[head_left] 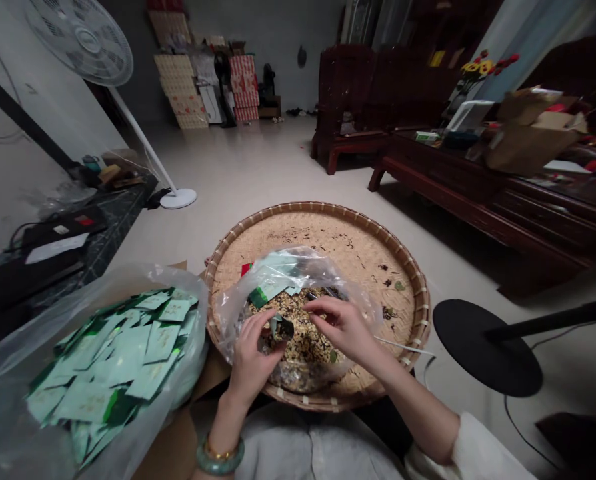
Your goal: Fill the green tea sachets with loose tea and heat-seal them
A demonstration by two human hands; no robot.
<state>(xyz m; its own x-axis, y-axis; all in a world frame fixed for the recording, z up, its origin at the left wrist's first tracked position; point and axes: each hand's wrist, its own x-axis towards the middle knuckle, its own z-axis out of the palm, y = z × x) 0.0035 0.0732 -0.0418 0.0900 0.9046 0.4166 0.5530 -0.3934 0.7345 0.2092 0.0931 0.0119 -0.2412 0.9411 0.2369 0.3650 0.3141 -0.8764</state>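
A round woven bamboo tray (pixel 408 267) lies in front of me on my lap. On it sits a clear plastic bag (pixel 288 267) holding loose dried tea-like bits (pixel 308 340) and a few green packets (pixel 268 290). My left hand (pixel 252 353) is closed on a small dark opened packet (pixel 281 328) above the loose bits. My right hand (pixel 342 327) is inside the bag mouth, fingers pinched together over the heap beside that packet.
A large clear bag (pixel 143 280) full of pale green packets (pixel 123 360) sits at my left. A black round stand base (pixel 483 347) lies on the floor at right. Behind it runs a dark wooden bench (pixel 478 200), and a white standing fan (pixel 88 40) is at left.
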